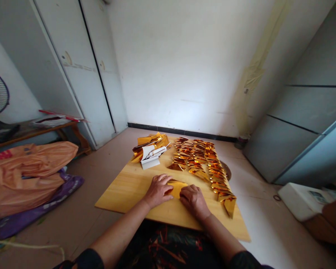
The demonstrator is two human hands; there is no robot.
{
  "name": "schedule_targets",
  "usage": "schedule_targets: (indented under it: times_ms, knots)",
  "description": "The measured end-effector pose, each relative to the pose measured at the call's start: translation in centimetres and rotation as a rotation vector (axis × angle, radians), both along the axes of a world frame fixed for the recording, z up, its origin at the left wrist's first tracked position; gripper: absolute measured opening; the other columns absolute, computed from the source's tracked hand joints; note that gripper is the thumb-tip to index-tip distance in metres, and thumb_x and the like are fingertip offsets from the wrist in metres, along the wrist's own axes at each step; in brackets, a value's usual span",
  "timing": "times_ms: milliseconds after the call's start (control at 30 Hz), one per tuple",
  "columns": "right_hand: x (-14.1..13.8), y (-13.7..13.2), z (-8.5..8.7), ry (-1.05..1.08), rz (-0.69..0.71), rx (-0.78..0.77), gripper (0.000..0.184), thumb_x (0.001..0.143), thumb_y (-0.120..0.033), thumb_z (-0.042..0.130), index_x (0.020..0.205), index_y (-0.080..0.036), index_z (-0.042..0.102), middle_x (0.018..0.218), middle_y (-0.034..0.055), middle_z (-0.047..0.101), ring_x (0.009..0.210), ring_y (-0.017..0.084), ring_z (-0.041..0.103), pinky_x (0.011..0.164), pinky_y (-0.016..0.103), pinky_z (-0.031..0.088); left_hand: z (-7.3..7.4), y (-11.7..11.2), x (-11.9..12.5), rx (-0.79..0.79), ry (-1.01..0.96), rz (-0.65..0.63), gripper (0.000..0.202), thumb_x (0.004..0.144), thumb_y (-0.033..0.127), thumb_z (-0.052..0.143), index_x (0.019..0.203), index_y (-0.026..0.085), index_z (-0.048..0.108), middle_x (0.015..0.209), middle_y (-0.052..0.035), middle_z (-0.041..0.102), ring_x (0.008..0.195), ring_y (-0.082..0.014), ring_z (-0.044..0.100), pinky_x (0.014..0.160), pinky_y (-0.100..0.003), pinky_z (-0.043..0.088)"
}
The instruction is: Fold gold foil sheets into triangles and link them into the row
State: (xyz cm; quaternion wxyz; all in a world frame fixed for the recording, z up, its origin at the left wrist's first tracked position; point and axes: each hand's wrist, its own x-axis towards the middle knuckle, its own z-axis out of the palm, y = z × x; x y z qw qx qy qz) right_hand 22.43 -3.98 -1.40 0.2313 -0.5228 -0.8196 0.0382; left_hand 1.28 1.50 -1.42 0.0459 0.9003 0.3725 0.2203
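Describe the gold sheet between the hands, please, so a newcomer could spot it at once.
On the wooden board, find the left hand and right hand. The gold sheet alone lies between them, away from the rows of folded gold pieces.

A pale wooden board carries the things, its grain showing on the bare left part; what bears it from below is hidden. Near the middle of its near side lies a gold sheet, flat and partly covered. At the far left is a loose gold pile, its pieces overlapping at odd angles, and a bent white paper sits just in front, touching it. To the right, folded gold pieces lie in rows side by side, closely overlapped. The rightmost row is the longest, following the board's right edge toward the near side, where a larger triangular piece ends it.
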Motion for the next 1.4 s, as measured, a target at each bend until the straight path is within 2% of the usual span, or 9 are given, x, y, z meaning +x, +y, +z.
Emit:
schedule_targets:
  times_ms: [67,200,533,800,967,1033,1133,1233,1400]
  knots:
    - [0.0,-0.2,-0.1,-0.006,-0.009,0.005,0.013,0.088,-0.022,0.055,0.087,-0.024,0.067,0.093,0.0022,0.068,0.089,0.017,0.053,0.080,0.030,0.033,-0.1,0.1,0.4,-0.031,0.011,-0.038,0.021,0.074,0.036,0.069,0.093,0.028,0.070,0.124,-0.0031,0.059,0.118,-0.0272,0.044,0.099,-0.044,0.031]
    - [-0.1,-0.2,-0.2,-0.015,-0.013,0.004,0.015,0.089,-0.022,0.054,0.084,-0.024,0.068,0.088,0.0017,0.067,0.087,0.017,0.053,0.080,0.029,0.033,0.0,-0.1,0.8,-0.067,0.007,-0.067,0.026,0.076,0.039,0.067,0.099,0.025,0.068,0.107,-0.0043,0.065,0.100,-0.0225,0.055,0.092,-0.040,0.035]
    - [-0.1,0.1,-0.2,0.011,-0.036,-0.001,0.016,0.089,-0.020,0.055,0.079,-0.024,0.067,0.083,-0.0002,0.066,0.084,0.015,0.052,0.076,0.028,0.031,-0.1,-0.3,0.7,-0.077,-0.036,-0.083,0.033,0.070,0.044,0.071,0.096,0.024,0.068,0.106,-0.0039,0.063,0.099,-0.0229,0.054,0.089,-0.037,0.039]
    - [0.7,0.4,-0.3,0.045,-0.015,-0.004,0.018,0.089,-0.017,0.053,0.076,-0.021,0.066,0.078,0.0008,0.066,0.081,0.015,0.054,0.076,0.026,0.032,-0.2,-0.4,1.0,-0.055,-0.061,-0.094,0.019,0.084,0.025,0.055,0.095,0.026,0.071,0.101,-0.0044,0.065,0.096,-0.0202,0.054,0.087,-0.036,0.041]
    - [1.3,-0.5,0.2,0.071,0.030,-0.045,0.012,0.085,-0.028,0.057,0.091,-0.022,0.066,0.098,0.0041,0.067,0.093,0.018,0.055,0.083,0.030,0.036,-0.3,-0.2,0.9,-0.076,-0.100,-0.114,0.020,0.085,0.026,0.055,0.095,0.027,0.072,0.101,-0.0043,0.066,0.096,-0.0200,0.055,0.088,-0.037,0.042]
    - [1.5,-0.5,0.2,0.073,0.050,-0.063,0.020,0.082,-0.030,0.059,0.100,-0.023,0.064,0.105,0.0050,0.066,0.098,0.020,0.054,0.086,0.032,0.037,-0.5,-0.1,0.8,-0.084,-0.117,-0.117,0.020,0.085,0.026,0.055,0.096,0.027,0.072,0.102,-0.0042,0.067,0.097,-0.0199,0.055,0.089,-0.037,0.042]
    - [1.8,0.1,-0.2,0.153,0.012,-0.080,0.018,0.086,-0.025,0.051,0.096,-0.022,0.066,0.096,0.0044,0.068,0.092,0.018,0.058,0.083,0.031,0.040,-0.8,0.2,0.8,-0.104,-0.148,-0.126,0.020,0.085,0.026,0.054,0.095,0.026,0.072,0.102,-0.0040,0.068,0.096,-0.0197,0.057,0.089,-0.037,0.043]
    - [1.7,1.4,-0.6,0.259,-0.095,-0.083,0.023,0.088,-0.025,0.046,0.087,-0.021,0.068,0.086,0.0039,0.070,0.083,0.018,0.061,0.078,0.029,0.044,-1.3,0.9,0.9,-0.164,-0.243,-0.080,0.019,0.083,0.022,0.055,0.088,0.022,0.073,0.097,-0.0048,0.071,0.092,-0.0188,0.061,0.087,-0.035,0.046]
    - [0.5,2.6,-0.7,0.227,-0.283,-0.102,0.022,0.088,-0.026,0.046,0.093,-0.020,0.067,0.087,0.0043,0.071,0.082,0.018,0.064,0.075,0.027,0.044,-1.6,1.7,1.7,-0.335,-0.387,0.147,0.023,0.077,0.014,0.055,0.093,0.020,0.071,0.095,-0.0035,0.071,0.091,-0.0171,0.063,0.087,-0.030,0.049]
